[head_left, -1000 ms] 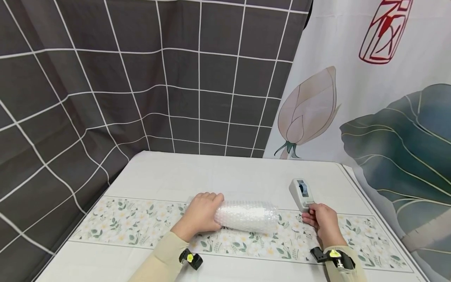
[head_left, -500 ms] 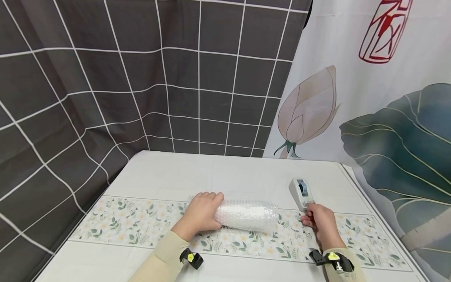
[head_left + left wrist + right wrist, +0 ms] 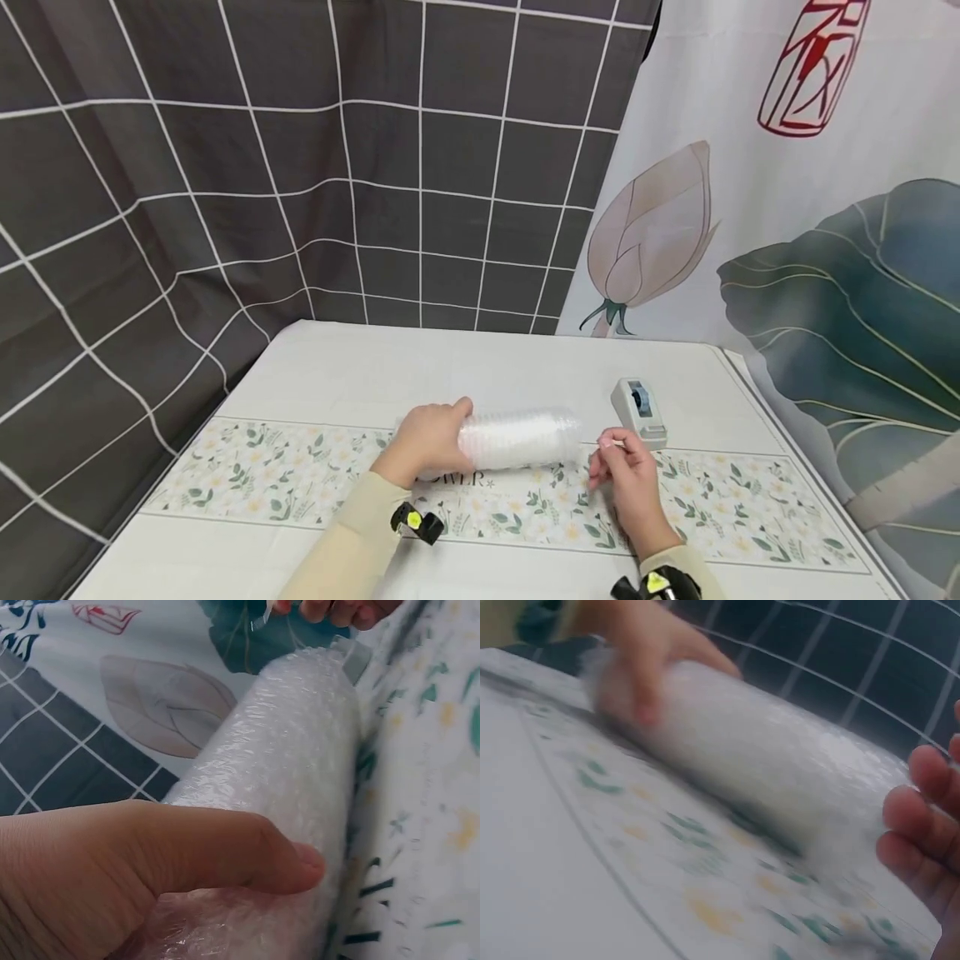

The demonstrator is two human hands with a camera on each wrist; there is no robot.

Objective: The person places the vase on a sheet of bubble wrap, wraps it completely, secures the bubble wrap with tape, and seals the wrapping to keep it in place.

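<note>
My left hand (image 3: 429, 443) grips the left part of a roll of bubble wrap (image 3: 521, 438), with the thumb across its near side in the left wrist view. What lies inside the wrap cannot be made out. Just off the roll's right end is my right hand (image 3: 632, 487), thumb and index finger brought together. A small clear strip of tape (image 3: 262, 618) shows at its fingertips in the left wrist view. The white tape dispenser (image 3: 651, 427) stands behind my right hand, apart from it.
A white tablecloth (image 3: 360, 367) with a flowered band and printed lettering covers the table. Dark grid-patterned cloth (image 3: 457, 217) hangs behind and at the left. A white curtain with a lotus print (image 3: 651, 229) hangs at the back right.
My right hand has left the tape dispenser and moved left to the roll's end, carrying the tape. My left hand has shifted the bubble wrap roll slightly back, uncovering lettering on the cloth.
</note>
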